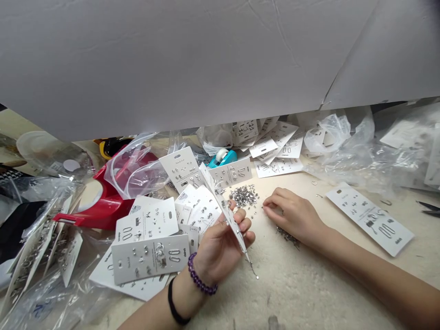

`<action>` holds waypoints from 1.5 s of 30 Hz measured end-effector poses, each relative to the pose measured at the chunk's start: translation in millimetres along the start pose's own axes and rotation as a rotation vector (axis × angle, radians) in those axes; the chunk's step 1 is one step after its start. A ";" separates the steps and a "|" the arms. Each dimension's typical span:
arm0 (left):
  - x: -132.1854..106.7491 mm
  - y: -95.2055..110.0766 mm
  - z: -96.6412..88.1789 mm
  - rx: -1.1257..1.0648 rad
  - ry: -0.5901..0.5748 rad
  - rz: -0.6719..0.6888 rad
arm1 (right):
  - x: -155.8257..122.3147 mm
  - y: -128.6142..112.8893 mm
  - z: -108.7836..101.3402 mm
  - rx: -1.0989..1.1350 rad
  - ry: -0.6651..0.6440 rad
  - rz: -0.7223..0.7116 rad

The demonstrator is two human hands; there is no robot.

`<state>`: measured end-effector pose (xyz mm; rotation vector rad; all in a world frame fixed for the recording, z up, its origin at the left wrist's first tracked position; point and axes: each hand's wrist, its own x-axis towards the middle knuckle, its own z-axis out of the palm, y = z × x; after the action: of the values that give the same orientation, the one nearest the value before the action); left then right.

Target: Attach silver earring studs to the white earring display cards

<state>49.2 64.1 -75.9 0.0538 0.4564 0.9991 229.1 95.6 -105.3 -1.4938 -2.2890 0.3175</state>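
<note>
My left hand (225,250), with a purple bead bracelet and a black band at the wrist, grips a white earring card (228,213). The card is seen nearly edge-on, and a thin chain dangles from its lower end. Beyond it lies a pile of small silver earring backs (244,195). My right hand (292,213) rests just right of that pile, thumb and fingertips pinched together; whatever is between them is too small to make out. Beneath the right palm is a second little heap of dark metal pieces (287,236), partly hidden.
Filled earring cards (151,259) lie stacked at left, with more cards (280,142) at the back. A red tape dispenser (103,201) and a teal one (223,158) stand among plastic bags (354,160). One card (369,217) and black scissor tips (429,208) lie at right.
</note>
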 end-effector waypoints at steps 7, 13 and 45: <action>-0.6 -5.4 -3.6 0.030 -0.037 -0.004 | -0.5 -15.0 -10.8 0.212 0.024 0.005; 0.3 -14.8 -8.0 0.068 -0.065 -0.021 | -13.6 -52.7 -22.2 1.078 0.080 0.107; 5.6 -27.6 -16.4 0.030 0.061 -0.027 | -13.2 -52.4 -7.9 1.352 -0.132 0.344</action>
<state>67.3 50.9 -99.6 0.0443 0.5263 0.9698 194.1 62.1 -80.3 -1.0284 -1.2097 1.6535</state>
